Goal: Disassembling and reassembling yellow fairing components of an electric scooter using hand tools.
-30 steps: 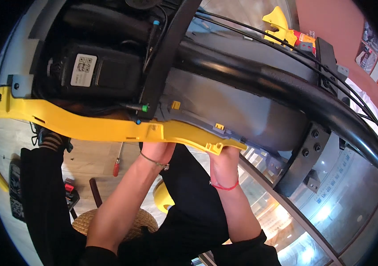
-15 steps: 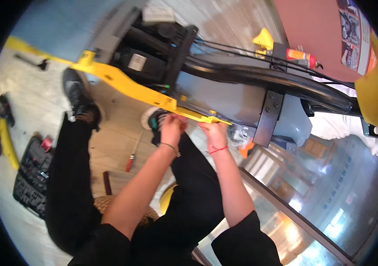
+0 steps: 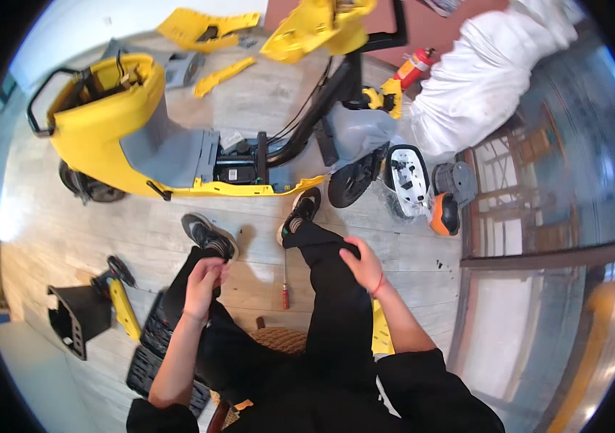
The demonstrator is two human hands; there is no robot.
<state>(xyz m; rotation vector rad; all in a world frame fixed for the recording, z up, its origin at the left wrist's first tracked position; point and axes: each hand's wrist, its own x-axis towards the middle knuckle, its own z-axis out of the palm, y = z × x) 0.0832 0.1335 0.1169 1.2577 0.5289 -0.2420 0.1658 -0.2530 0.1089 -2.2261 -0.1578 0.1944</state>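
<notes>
My left hand (image 3: 205,285) is above my left thigh, its fingers curled together; whether anything is in them is hidden. On my right knee (image 3: 329,252) rests my right hand (image 3: 365,267), with fingers and thumb apart. Both hands are away from the yellow and grey scooter (image 3: 109,130), which stands beyond my feet, partly stripped. Its floorboard opening shows a black battery box (image 3: 237,173). A long yellow side trim (image 3: 235,192) runs along the scooter's near lower edge. Between my feet, a screwdriver with a red handle (image 3: 286,297) lies on the floor.
Yellow panels (image 3: 206,29) lie behind the scooter. A fire extinguisher (image 3: 414,68), a white-covered object (image 3: 477,72) and an orange and black part (image 3: 444,214) are at right. An open tool case (image 3: 152,357) and a black bin-like part (image 3: 80,321) sit at left.
Both hands have let go of the yellow side trim and drawn back toward my legs, moving apart. My view has shifted back and turned, showing the whole scooter.
</notes>
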